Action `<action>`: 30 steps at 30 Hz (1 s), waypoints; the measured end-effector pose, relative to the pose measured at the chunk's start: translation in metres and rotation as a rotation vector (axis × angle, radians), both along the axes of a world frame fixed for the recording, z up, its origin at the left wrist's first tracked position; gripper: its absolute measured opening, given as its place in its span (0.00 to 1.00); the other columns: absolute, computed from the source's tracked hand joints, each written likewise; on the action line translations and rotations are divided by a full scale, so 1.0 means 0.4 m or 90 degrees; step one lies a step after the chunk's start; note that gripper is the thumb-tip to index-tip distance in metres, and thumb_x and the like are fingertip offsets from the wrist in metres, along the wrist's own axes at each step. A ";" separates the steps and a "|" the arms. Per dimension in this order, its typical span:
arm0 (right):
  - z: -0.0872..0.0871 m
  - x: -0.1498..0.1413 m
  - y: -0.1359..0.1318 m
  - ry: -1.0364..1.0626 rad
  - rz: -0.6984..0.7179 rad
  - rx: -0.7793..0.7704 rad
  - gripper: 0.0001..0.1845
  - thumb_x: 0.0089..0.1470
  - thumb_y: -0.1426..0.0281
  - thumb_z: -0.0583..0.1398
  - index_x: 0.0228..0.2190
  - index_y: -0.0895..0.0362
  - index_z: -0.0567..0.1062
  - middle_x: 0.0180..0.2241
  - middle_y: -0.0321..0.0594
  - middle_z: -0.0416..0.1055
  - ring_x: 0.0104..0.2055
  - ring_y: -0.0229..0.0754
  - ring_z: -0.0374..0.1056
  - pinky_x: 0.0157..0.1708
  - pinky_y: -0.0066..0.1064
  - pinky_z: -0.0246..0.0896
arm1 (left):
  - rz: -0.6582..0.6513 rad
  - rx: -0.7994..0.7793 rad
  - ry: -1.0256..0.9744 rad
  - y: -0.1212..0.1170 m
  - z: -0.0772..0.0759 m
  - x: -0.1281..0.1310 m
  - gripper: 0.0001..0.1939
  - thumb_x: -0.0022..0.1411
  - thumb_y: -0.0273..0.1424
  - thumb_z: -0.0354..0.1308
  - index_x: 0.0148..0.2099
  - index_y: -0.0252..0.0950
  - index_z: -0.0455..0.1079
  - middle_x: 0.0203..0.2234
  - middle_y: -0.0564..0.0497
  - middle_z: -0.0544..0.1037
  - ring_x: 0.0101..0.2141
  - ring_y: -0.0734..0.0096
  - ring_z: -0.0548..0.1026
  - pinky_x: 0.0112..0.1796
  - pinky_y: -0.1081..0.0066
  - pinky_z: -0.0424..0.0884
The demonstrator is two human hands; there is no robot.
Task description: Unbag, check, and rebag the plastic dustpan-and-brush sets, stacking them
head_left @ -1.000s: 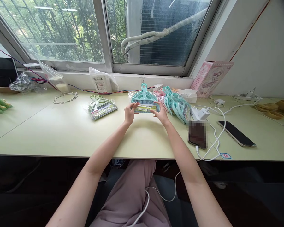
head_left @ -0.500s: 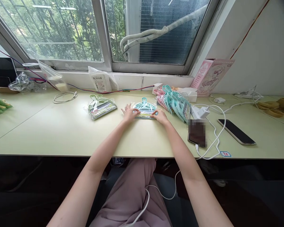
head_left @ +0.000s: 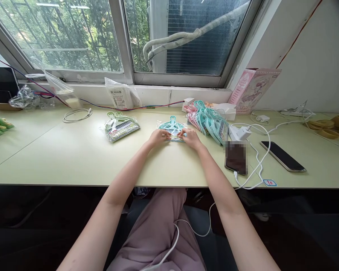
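A light-blue mini brush and dustpan set [head_left: 173, 123] in a clear plastic bag lies flat on the table in front of me, its handle pointing away. My left hand [head_left: 158, 137] pinches the near part of the bag from the left, fingers closed. From the right, my right hand [head_left: 190, 137] does the same, and the fingertips of both hands are close together over the bag's near side. A green bagged set [head_left: 122, 127] lies apart to the left. Several teal sets [head_left: 210, 119] and some pink ones [head_left: 192, 113] are heaped just beyond my right hand.
Right of the heap are a charging phone [head_left: 236, 158], a white plug adapter [head_left: 240, 133] with cables and a second phone [head_left: 283, 156]. A pink box [head_left: 254, 90] stands by the wall. A coiled cable [head_left: 77, 115] and a white package [head_left: 121, 96] lie toward the window.
My left hand has moved right and closed its spread fingers on the bag. My right hand has shifted slightly left, so the two hands are nearer each other.
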State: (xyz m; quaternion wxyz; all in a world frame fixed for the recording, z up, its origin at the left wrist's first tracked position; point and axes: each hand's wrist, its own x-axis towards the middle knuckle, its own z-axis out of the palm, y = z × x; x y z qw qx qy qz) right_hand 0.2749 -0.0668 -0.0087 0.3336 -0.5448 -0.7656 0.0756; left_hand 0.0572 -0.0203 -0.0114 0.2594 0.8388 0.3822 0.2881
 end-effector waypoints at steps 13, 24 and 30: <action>0.016 -0.011 -0.014 -0.068 -0.042 -0.060 0.00 0.58 0.70 0.60 0.34 0.53 0.72 0.30 0.36 0.79 0.35 0.46 0.73 0.35 0.32 0.57 | 0.060 0.060 0.102 0.013 0.005 -0.005 0.09 0.59 0.37 0.59 0.30 0.39 0.75 0.28 0.53 0.80 0.33 0.67 0.74 0.35 0.71 0.62; -0.010 -0.024 0.004 -0.008 -0.122 -0.064 0.02 0.56 0.68 0.63 0.31 0.52 0.74 0.28 0.33 0.77 0.33 0.42 0.74 0.34 0.30 0.57 | 0.048 0.045 0.086 0.025 0.013 -0.002 0.09 0.57 0.37 0.61 0.30 0.39 0.76 0.28 0.52 0.79 0.32 0.67 0.73 0.35 0.71 0.63; -0.009 -0.025 0.010 -0.005 -0.117 -0.061 0.02 0.54 0.69 0.63 0.29 0.52 0.74 0.30 0.33 0.78 0.33 0.41 0.73 0.36 0.30 0.58 | 0.008 -0.004 0.041 0.036 0.019 -0.022 0.10 0.53 0.38 0.62 0.33 0.38 0.79 0.30 0.51 0.81 0.34 0.66 0.76 0.37 0.71 0.68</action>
